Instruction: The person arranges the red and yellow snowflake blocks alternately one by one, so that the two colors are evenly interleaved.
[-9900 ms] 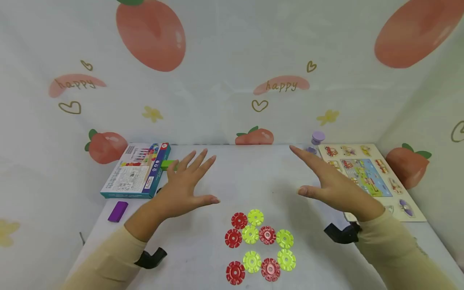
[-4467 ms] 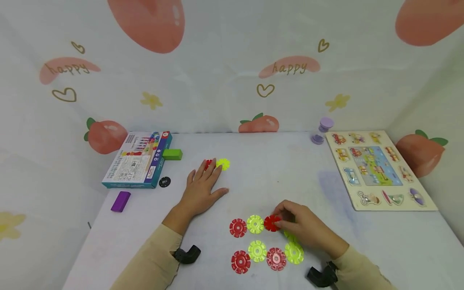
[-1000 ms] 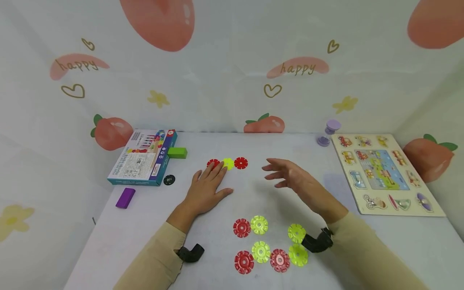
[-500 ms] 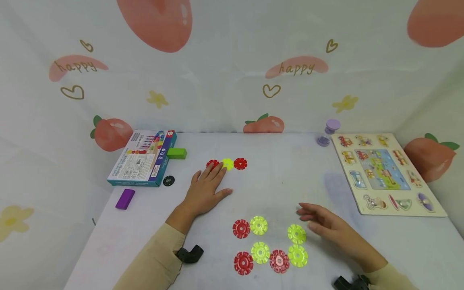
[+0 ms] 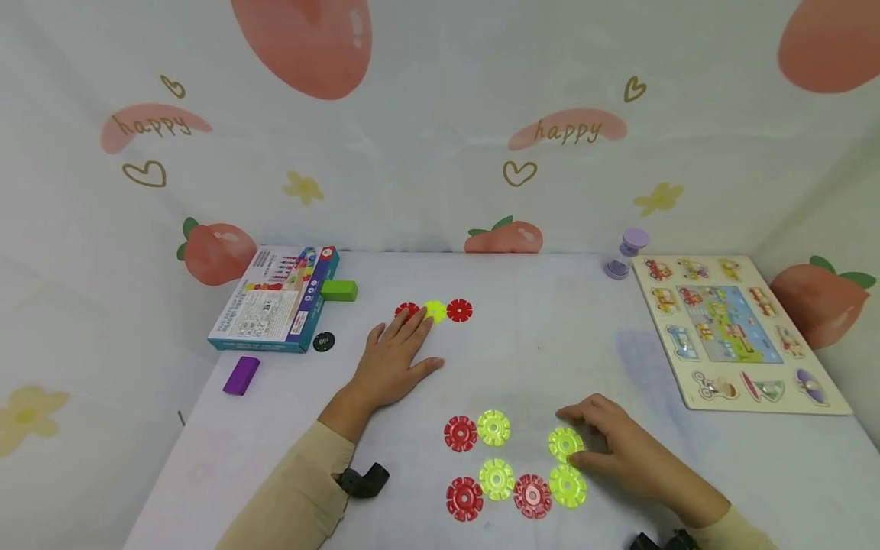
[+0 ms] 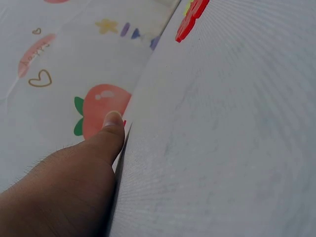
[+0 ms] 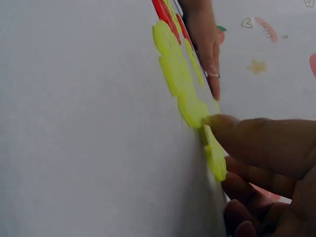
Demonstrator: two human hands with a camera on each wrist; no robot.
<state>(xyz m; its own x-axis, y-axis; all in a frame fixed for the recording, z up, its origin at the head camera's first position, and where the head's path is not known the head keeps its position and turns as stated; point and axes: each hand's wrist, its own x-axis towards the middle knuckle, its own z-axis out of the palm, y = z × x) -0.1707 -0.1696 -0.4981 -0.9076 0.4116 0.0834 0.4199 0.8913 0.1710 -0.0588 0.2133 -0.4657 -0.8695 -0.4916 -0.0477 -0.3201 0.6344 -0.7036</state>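
Note:
My left hand (image 5: 389,368) lies flat on the table, fingers spread. Its fingertips partly cover a red notched plastic disc (image 5: 407,309) and reach a yellow-green disc (image 5: 436,311); a second red disc (image 5: 459,310) continues that row rightward. My right hand (image 5: 629,451) is low over the front group, thumb and fingers apart around a yellow-green disc (image 5: 565,444). In the right wrist view the thumb (image 7: 232,131) touches the yellow-green pieces. Beside that disc lie another yellow-green disc (image 5: 567,485), a red disc (image 5: 532,496) and several more.
At the left are a boxed toy (image 5: 271,302), a green block (image 5: 340,290), a black round token (image 5: 324,341) and a purple block (image 5: 241,376). A wooden picture puzzle (image 5: 736,328) lies at the right, with a purple sand timer (image 5: 627,253) behind its corner.
Both hands began raised. A row of red, yellow-green and red discs has formed at the back from the front group. My right hand has since come back to the front discs; the left stays put.

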